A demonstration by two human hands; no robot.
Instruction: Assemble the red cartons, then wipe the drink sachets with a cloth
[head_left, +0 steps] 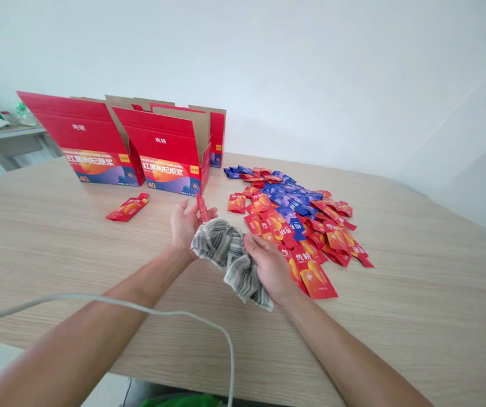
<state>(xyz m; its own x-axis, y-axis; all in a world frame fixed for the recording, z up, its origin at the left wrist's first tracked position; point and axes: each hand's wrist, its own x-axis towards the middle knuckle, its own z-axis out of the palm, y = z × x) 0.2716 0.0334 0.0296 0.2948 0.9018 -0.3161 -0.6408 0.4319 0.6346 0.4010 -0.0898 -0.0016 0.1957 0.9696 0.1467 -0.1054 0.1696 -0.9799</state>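
Observation:
In my left hand is a red sachet, seen nearly edge-on and tilted upright. My right hand grips a crumpled grey-and-white striped cloth whose far end lies against the sachet and my left fingers. The cloth hides part of the left hand and the sachet's lower end. Just beyond my right hand spreads a loose heap of red sachets and blue sachets. A single red sachet lies flat to the left of my left hand.
Red and blue cartons with raised flaps, including a front carton and a left carton, stand at the back left. A pale cable crosses the foreground over my left forearm. A white wall rises behind the wooden table.

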